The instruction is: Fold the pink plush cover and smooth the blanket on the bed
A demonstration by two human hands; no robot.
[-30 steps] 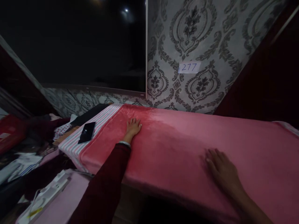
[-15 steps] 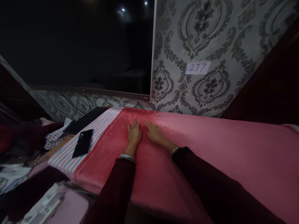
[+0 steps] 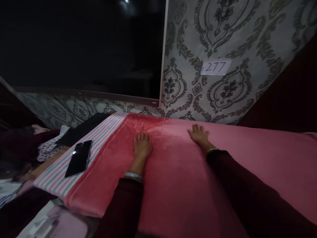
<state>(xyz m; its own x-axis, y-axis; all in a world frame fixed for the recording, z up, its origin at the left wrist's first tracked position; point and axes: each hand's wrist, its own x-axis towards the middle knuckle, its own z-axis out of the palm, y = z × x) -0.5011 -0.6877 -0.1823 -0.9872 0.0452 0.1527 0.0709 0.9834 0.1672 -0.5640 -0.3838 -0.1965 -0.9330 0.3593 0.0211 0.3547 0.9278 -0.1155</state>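
Note:
A plush pink blanket lies spread over a long surface, its left part a deeper red-pink than its right. My left hand rests palm down on the darker part, fingers stretched forward, a silver bangle at the wrist. Farther right, my right hand lies flat on the paler part near the wall side, fingers spread. Neither hand grips anything. Left of the blanket a striped cloth shows, with a black phone lying on it.
A large dark television hangs above the back edge. Patterned wallpaper carries a paper label reading 277. A black flat object and piled clothes sit at left. A pink item stands lower left.
My right hand has slid to the right across the blanket, away from my left hand, and its fingers have spread. The left hand stays in nearly the same place. The view has shifted slightly.

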